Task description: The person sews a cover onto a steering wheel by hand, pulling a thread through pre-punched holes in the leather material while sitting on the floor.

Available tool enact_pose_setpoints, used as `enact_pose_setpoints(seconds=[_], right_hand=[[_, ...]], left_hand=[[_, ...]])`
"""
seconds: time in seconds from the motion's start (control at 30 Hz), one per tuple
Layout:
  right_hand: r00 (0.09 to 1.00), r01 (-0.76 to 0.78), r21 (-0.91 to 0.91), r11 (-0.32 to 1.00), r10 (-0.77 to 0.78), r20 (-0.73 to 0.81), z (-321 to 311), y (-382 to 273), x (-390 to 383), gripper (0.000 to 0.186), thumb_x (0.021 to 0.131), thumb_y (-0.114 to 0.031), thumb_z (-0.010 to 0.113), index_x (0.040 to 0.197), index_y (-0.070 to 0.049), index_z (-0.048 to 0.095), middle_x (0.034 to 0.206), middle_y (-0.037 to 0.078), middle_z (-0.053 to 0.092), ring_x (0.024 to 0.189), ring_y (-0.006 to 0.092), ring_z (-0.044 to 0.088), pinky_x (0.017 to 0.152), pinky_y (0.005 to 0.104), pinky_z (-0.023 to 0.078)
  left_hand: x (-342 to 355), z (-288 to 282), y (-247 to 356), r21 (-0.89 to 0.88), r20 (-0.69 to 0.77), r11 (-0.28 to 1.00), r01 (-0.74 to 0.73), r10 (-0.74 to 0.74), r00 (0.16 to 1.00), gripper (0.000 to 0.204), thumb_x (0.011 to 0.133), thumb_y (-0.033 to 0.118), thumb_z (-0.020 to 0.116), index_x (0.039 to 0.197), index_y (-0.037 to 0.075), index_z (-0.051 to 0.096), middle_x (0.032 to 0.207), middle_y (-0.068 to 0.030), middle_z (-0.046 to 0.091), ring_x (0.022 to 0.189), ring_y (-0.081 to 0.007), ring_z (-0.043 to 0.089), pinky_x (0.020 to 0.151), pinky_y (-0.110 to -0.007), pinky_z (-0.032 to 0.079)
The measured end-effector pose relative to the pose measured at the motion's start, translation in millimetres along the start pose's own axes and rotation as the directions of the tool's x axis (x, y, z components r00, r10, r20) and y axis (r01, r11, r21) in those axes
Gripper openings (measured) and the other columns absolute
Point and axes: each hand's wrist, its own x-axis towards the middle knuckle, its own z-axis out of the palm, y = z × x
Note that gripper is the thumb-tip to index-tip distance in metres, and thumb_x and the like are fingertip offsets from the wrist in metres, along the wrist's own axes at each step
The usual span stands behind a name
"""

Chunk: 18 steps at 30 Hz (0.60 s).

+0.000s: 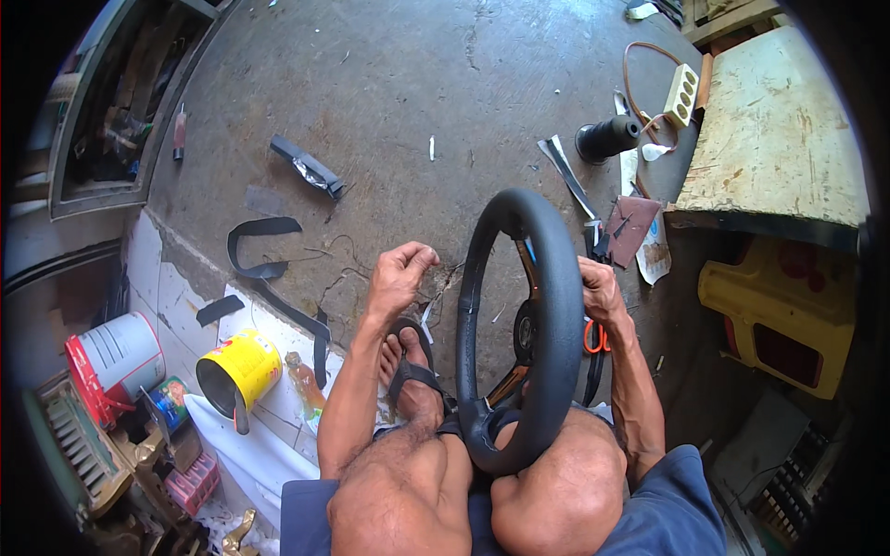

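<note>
Nearby, scissors (595,335) behind steering wheel (547,306), yellow can (239,371) left

Left hand (400,273) raised, fingers pinched together; right hand (601,292) curled shut, forearm extended.

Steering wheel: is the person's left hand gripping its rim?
No. The left hand is raised clear of the steering wheel; only the right hand touches its rim.
</note>
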Motion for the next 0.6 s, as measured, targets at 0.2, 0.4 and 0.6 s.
enact_pose_setpoints(seconds=[0.2,0.4,0.6], right_hand=[[0.996,-0.008,0.311,0.950,-0.021,0.091,44.7,72.7,-8.2,0.025,0.087,-0.019,0.073,0.102,0.001,0.074,0.090,0.015,0.073,0.079,0.0256,0.070,0.071,0.0347,0.053],[0.824,-0.559,0.498,0.663,0.382,0.418,105.5,-11.6,47.1,0.030,0.091,-0.021,0.075,0.110,0.003,0.073,0.091,0.007,0.072,0.085,0.0147,0.067,0.077,0.0293,0.053],[0.768,-0.580,0.279,0.765,0.401,0.498,93.4,-21.3,43.7,0.044,0.088,-0.036,0.076,0.110,0.002,0.072,0.097,0.013,0.071,0.096,0.0192,0.067,0.084,0.0335,0.052]], left_hand=[[-13.1,29.4,-5.3,0.679,-0.279,0.693,-0.241,0.547,0.789,0.019,0.092,0.018,0.066,0.104,0.004,0.071,0.093,-0.0145,0.069,0.086,-0.0331,0.065,0.082,-0.045,0.051],[-36.1,59.2,-24.0,-0.076,-0.129,0.997,-0.003,-0.007,0.992,0.030,0.092,0.026,0.074,0.113,0.005,0.071,0.091,-0.0032,0.067,0.067,-0.0103,0.057,0.062,-0.025,0.047],[-24.9,66.4,-38.4,-0.267,-0.108,0.962,0.058,-0.090,0.990,0.028,0.091,0.021,0.077,0.114,0.005,0.072,0.087,-0.0008,0.065,0.062,-0.0052,0.052,0.057,-0.021,0.043]])
